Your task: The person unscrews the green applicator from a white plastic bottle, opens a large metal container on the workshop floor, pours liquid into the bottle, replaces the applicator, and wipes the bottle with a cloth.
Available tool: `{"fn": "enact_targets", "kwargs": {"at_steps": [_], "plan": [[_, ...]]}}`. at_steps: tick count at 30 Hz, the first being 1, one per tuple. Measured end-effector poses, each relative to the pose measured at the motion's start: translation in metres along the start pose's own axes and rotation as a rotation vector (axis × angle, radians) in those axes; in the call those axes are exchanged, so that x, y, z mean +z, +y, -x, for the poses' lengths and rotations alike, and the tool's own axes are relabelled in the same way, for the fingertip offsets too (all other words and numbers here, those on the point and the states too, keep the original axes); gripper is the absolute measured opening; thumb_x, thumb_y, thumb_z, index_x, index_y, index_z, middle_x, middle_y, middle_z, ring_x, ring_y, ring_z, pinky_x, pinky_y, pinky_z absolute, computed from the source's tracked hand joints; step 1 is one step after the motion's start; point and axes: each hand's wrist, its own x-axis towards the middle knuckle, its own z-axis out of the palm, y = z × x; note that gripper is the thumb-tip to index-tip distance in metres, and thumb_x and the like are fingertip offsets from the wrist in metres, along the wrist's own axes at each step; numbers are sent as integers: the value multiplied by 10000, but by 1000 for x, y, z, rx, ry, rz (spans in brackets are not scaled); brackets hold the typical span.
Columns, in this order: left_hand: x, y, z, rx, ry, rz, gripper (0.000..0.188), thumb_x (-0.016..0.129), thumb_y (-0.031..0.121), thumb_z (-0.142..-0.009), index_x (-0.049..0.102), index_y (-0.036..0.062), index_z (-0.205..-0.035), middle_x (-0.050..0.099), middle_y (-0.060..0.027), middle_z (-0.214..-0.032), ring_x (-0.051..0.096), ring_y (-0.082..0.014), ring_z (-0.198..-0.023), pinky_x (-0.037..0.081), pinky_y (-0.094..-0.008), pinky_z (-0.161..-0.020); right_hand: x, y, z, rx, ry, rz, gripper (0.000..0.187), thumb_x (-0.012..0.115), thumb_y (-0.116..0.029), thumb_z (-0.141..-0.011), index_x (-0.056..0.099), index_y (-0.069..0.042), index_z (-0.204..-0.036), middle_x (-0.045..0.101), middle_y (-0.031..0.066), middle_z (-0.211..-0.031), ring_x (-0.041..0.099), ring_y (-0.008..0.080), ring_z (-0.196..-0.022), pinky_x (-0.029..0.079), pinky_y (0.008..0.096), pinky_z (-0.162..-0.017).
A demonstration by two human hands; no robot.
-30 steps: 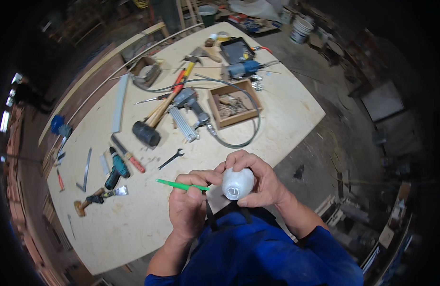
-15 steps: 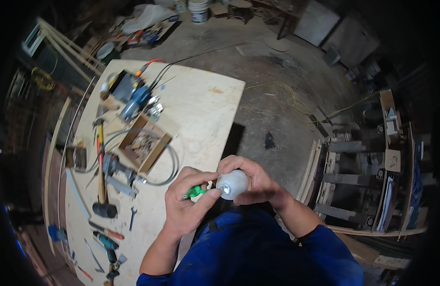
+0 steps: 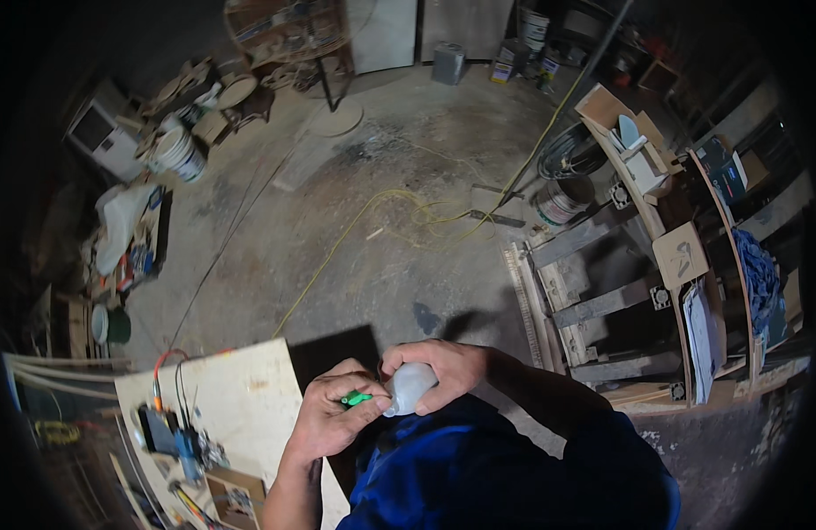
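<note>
A small whitish translucent bottle (image 3: 411, 385) is in front of my body, with my right hand (image 3: 454, 366) wrapped round its far and right side. Its narrow end points down and to the left, toward my left fingertips. In my left hand (image 3: 330, 415) a bright green plastic piece, perhaps a cap (image 3: 356, 398), shows between the curled fingers and thumb. My left thumb and fingertips are close against the bottle's narrow end; whether they pinch it cannot be made out. Both hands are above the floor, just right of the workbench.
The pale workbench (image 3: 266, 375) at lower left carries a blue power tool (image 3: 188, 449) and a wooden box (image 3: 228, 493). A yellow cord (image 3: 337, 238) crosses the concrete floor. Metal racking (image 3: 607, 305) with boxes stands at right. Buckets (image 3: 177, 155) stand far left.
My view has swung to the right, so the workbench now lies lower left and more floor shows. The bottle's narrow end has tipped downward; both hands keep their hold.
</note>
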Motion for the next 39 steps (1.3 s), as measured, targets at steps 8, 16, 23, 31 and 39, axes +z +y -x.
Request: {"fn": "enact_targets", "kwargs": {"at_steps": [8, 16, 23, 31, 39], "plan": [[-50, -21, -220, -75, 81, 175, 57, 740, -1, -910, 691, 2, -881, 628, -22, -849, 559, -109, -797, 461, -276, -723, -164, 0, -52, -53, 373, -49, 641, 814, -205, -720, 561, -20, -1279, 634, 93, -1145, 627, 175, -1050, 527, 335, -898], [-122, -18, -451, -121, 61, 448, 106, 781, 12, -881, 682, 50, -868, 619, -5, -814, 526, -92, -748, 421, -270, -718, -352, -17, -124, -303, 666, -255, 569, 866, -228, -838, 540, -62, -1274, 583, 152, -1260, 648, 290, -1173, 557, 454, -961], [-128, -5, -642, -148, -30, 201, 115, 772, -11, -906, 694, 55, -854, 633, 53, -767, 535, -40, -693, 445, -226, -649, -497, -38, -135, -316, 954, -385, 584, 881, -246, -819, 549, -64, -1264, 577, 128, -1273, 643, 304, -1183, 555, 452, -960], [-97, -11, -907, -106, -139, 57, 43, 764, 65, -948, 741, 32, -963, 665, 50, -823, 557, -34, -759, 477, -204, -712, -755, -16, -130, -308, 970, -221, 585, 904, -182, -780, 575, -61, -1249, 601, 115, -1238, 625, 266, -1181, 508, 420, -999], [-42, 25, -1177, -107, -283, 7, 61, 791, 59, -918, 769, 17, -957, 630, 27, -792, 551, -52, -749, 467, -231, -694, -1042, -70, -89, -134, 868, 261, 624, 924, -176, -722, 599, -90, -1249, 592, 90, -1263, 588, 215, -1184, 483, 385, -986]]}}
